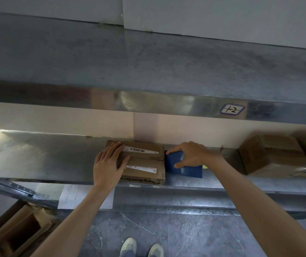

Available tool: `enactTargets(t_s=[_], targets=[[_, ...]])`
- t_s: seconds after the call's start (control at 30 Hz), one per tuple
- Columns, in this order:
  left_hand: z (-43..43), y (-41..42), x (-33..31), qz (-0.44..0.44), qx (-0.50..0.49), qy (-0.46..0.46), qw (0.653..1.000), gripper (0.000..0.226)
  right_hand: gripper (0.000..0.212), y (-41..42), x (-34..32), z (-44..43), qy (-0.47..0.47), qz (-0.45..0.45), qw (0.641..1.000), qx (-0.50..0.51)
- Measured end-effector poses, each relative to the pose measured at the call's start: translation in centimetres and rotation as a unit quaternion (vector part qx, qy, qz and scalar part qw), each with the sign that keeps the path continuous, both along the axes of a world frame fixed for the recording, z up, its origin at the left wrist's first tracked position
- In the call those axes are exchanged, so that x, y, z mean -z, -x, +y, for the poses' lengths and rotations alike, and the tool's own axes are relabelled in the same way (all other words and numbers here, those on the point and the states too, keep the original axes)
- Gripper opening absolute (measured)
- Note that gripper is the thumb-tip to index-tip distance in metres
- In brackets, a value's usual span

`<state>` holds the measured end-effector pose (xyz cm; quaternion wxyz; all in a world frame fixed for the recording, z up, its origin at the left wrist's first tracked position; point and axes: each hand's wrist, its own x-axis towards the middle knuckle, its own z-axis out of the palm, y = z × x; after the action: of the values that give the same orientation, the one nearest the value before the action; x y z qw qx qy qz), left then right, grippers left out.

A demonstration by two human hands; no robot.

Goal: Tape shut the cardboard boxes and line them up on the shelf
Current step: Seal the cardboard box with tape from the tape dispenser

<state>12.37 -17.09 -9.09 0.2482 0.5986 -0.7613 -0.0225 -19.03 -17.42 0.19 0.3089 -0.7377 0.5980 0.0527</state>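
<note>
Galvanised steel shelving against a pale wall [185, 129]; grey stone-pattern floor [167, 229] below.

Writing: the upper shelf lip [148, 102] carries a blue-bordered sticker [232, 109], handwritten "1-2". The far cardboard box [144, 146] has a white strip label [141, 149] with a barcode; characters beside it are too small to read. The near cardboard box [144, 173] has a similar white label [142, 168], and dark print along its front face that is upside down and not legible.

Both boxes sit mid-way along the lower shelf [46, 156], touching, one behind the other, the near one at the front edge. A blue box [185, 168] lies just right of them, against their right ends.

Left hand [109, 164]: flat, fingers straight, pressing on the left ends of both cardboard boxes. Right hand [191, 154]: grips the blue box, fingers over its top, thumb on its near side. Hands apart.

Further right, well apart, a third cardboard box [270, 156], blurred. A paper sheet [85, 196] hangs below the shelf front. An open carton [13, 232] stands on the floor near left. Shoes [130, 245] at the bottom edge.
</note>
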Motion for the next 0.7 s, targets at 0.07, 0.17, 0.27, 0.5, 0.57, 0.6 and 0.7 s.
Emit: enactTargets(t_s=[0.07,0.17,0.27,0.5,0.57,0.6,0.7], targets=[[0.0,0.0,0.0,-0.003,0.004,-0.002,1.0,0.054,0.057,-0.3,0.3,0.3,0.012,0.005,1.0,0.003],[0.1,0.0,-0.1,-0.002,0.006,-0.006,1.0,0.055,0.056,-0.2,0.4,1.1,0.006,-0.015,0.999,0.028],[0.1,0.0,-0.2,-0.003,0.006,-0.006,1.0,0.055,0.055,0.4,0.8,2.1,0.008,-0.053,0.995,0.079],[0.1,-0.2,-0.5,-0.014,0.015,-0.007,1.0,0.054,0.059,-0.2,1.4,2.5,0.085,-0.076,0.979,0.171],[0.2,-0.1,-0.6,-0.012,0.011,-0.007,1.0,0.054,0.062,-0.4,1.9,2.8,0.113,-0.05,0.971,0.203],[0.2,0.0,-0.6,-0.007,0.007,-0.006,1.0,0.054,0.065,-0.7,2.3,3.0,0.118,-0.044,0.967,0.22],[0.1,-0.2,-0.6,0.008,-0.012,-0.006,1.0,0.055,0.073,-2.0,3.7,3.3,0.119,-0.032,0.965,0.231]])
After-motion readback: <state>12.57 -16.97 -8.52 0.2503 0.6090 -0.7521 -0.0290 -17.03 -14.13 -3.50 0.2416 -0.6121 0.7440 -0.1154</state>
